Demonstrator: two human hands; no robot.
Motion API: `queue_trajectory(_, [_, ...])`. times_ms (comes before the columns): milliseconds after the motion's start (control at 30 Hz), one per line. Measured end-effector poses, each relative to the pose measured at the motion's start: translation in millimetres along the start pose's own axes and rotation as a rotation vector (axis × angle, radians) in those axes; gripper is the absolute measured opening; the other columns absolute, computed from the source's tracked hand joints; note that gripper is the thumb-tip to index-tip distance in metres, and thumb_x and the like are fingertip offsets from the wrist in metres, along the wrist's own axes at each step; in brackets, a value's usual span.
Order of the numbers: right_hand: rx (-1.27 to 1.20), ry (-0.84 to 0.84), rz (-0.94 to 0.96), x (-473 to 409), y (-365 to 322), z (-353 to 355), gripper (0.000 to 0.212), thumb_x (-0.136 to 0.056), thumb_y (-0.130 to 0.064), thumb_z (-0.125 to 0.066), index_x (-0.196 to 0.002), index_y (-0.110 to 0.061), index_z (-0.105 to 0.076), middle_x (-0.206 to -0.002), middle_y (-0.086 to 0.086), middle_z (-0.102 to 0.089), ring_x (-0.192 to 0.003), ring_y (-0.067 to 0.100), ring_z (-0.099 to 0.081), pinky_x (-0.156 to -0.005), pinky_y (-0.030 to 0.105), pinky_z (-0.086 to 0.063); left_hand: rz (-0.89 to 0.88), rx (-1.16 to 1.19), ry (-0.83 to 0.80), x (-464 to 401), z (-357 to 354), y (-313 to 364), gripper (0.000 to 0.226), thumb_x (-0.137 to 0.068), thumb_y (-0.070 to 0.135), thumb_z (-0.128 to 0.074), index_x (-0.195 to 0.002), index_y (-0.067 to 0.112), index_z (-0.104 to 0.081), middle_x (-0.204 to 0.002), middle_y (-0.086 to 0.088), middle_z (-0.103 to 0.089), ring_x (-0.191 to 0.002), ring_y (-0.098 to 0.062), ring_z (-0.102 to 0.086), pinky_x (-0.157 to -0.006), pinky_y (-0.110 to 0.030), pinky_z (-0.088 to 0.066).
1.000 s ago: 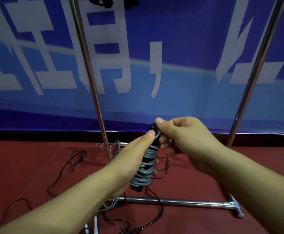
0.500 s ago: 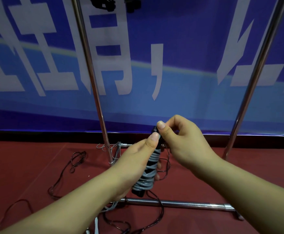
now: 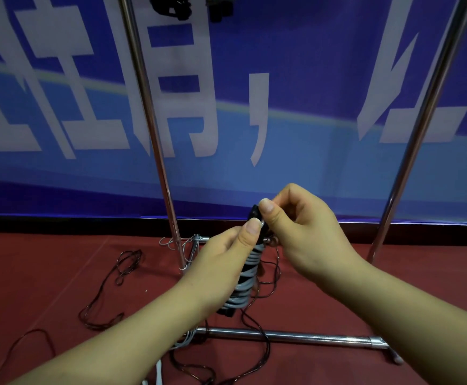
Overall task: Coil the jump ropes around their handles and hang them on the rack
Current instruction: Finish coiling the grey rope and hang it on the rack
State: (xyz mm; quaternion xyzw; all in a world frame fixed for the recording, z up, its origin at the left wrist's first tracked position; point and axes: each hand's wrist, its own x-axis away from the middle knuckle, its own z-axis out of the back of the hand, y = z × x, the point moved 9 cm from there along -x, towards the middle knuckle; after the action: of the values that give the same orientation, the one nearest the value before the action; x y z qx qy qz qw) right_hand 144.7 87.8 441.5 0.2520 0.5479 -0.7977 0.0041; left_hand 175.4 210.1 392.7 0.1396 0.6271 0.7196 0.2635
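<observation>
A black jump-rope handle bundle (image 3: 245,279) wrapped in grey rope coils stands nearly upright in front of me. My left hand (image 3: 221,269) grips it along its side, thumb pressed near the top. My right hand (image 3: 304,234) pinches the top end of the handle with thumb and curled fingers. The metal rack (image 3: 154,145) rises behind, its second upright (image 3: 418,134) at the right. Dark coiled ropes (image 3: 171,6) hang at the top edge. Loose dark rope (image 3: 124,268) lies on the floor.
The rack's base bar (image 3: 296,336) lies across the red carpet (image 3: 46,287) below my hands. Thin dark and grey ropes tangle around the base. A blue banner (image 3: 296,107) with white characters covers the wall behind.
My right hand's fingers have curled in tighter at the handle's top. Both hands and the bundle stay at about the same place while the view has shifted slightly.
</observation>
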Motion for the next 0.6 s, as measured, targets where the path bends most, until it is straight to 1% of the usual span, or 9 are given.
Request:
queue_trajectory(33, [0.003, 0.003, 0.01, 0.0, -1.8, 0.5, 0.029, -0.093, -0.039, -0.064, -0.077, -0.015, -0.056, -0.064, 0.008, -0.058, -0.058, 0.014, -0.05, -0.059, 0.032, -0.044, 0.0, 0.005, 0.003, 0.6, 0.1, 1.1, 0.055, -0.095, 0.067, -0.041, -0.129, 0.032, -0.065, -0.128, 0.022, -0.067, -0.126, 0.009, -0.054, -0.113, -0.025, -0.036])
queue_trajectory(100, [0.014, 0.009, 0.026, 0.1, -3.8, 1.6, 0.028, -0.093, -0.037, -0.064, -0.077, -0.015, -0.057, -0.066, 0.01, -0.06, -0.059, 0.011, -0.05, -0.057, 0.029, -0.043, 0.006, 0.019, -0.003, 1.4, 0.0, 1.3, 0.055, -0.094, 0.067, -0.044, -0.131, 0.031, -0.065, -0.13, 0.019, -0.066, -0.129, 0.003, -0.053, -0.117, -0.034, -0.034])
queue_trajectory(200, [0.024, 0.028, 0.044, 0.1, -5.5, 3.5, 0.027, -0.093, -0.035, -0.065, -0.075, -0.015, -0.057, -0.061, 0.0, -0.057, -0.056, 0.007, -0.048, -0.055, 0.022, -0.04, 0.01, 0.014, 0.038, 1.5, 4.0, 1.1, 0.051, -0.089, 0.061, -0.05, -0.117, 0.024, -0.072, -0.117, 0.007, -0.074, -0.117, -0.008, -0.065, -0.11, -0.043, -0.044])
queue_trajectory(267, [0.026, 0.045, 0.044, -0.3, -5.3, 5.2, 0.027, -0.092, -0.033, -0.065, -0.074, -0.015, -0.057, -0.059, -0.005, -0.055, -0.055, 0.005, -0.046, -0.053, 0.018, -0.038, 0.008, -0.01, 0.106, 0.3, 10.0, 1.8, 0.058, -0.078, 0.069, -0.055, -0.103, 0.019, -0.073, -0.103, -0.002, -0.076, -0.104, -0.021, -0.07, -0.103, -0.053, -0.048])
queue_trajectory(300, [0.029, 0.055, 0.046, -0.8, -5.5, 6.3, 0.027, -0.092, -0.033, -0.065, -0.074, -0.015, -0.057, -0.059, -0.007, -0.054, -0.054, 0.004, -0.046, -0.053, 0.017, -0.038, 0.003, -0.017, 0.13, -0.6, 12.2, 1.8, 0.063, -0.073, 0.072, -0.055, -0.1, 0.017, -0.072, -0.1, -0.007, -0.075, -0.1, -0.025, -0.07, -0.101, -0.055, -0.048])
queue_trajectory(433, [0.045, 0.084, 0.055, -0.2, -6.8, 9.1, 0.028, -0.092, -0.033, -0.066, -0.073, -0.016, -0.056, -0.057, -0.009, -0.054, -0.053, 0.004, -0.046, -0.052, 0.015, -0.037, -0.031, -0.05, 0.134, -1.9, 9.9, 5.4, 0.073, -0.075, 0.074, -0.05, -0.102, 0.01, -0.071, -0.107, -0.02, -0.07, -0.108, -0.037, -0.064, -0.1, -0.058, -0.047])
queue_trajectory(467, [0.042, 0.086, 0.055, -0.2, -7.5, 8.9, 0.028, -0.092, -0.033, -0.066, -0.073, -0.015, -0.056, -0.057, -0.011, -0.054, -0.053, 0.004, -0.046, -0.052, 0.014, -0.037, -0.037, -0.06, 0.136, -2.3, 9.7, 6.1, 0.076, -0.075, 0.075, -0.049, -0.102, 0.006, -0.069, -0.106, -0.023, -0.069, -0.105, -0.038, -0.064, -0.099, -0.059, -0.047])
queue_trajectory(533, [0.036, 0.087, 0.055, 0.1, -8.4, 8.5, 0.029, -0.092, -0.032, -0.066, -0.073, -0.013, -0.056, -0.056, -0.012, -0.053, -0.051, 0.004, -0.045, -0.052, 0.013, -0.037, -0.045, -0.087, 0.145, -2.5, 10.5, 6.9, 0.081, -0.075, 0.076, -0.048, -0.101, 0.001, -0.066, -0.096, -0.026, -0.067, -0.087, -0.034, -0.065, -0.095, -0.06, -0.047])
queue_trajectory(600, [0.033, 0.087, 0.053, 0.2, -8.2, 8.2, 0.029, -0.092, -0.033, -0.066, -0.073, -0.014, -0.056, -0.055, -0.012, -0.052, -0.052, 0.003, -0.045, -0.052, 0.013, -0.036, -0.047, -0.101, 0.148, -2.0, 11.2, 8.1, 0.083, -0.074, 0.075, -0.047, -0.098, -0.002, -0.064, -0.08, -0.016, -0.061, -0.077, -0.019, -0.056, -0.089, -0.057, -0.048])
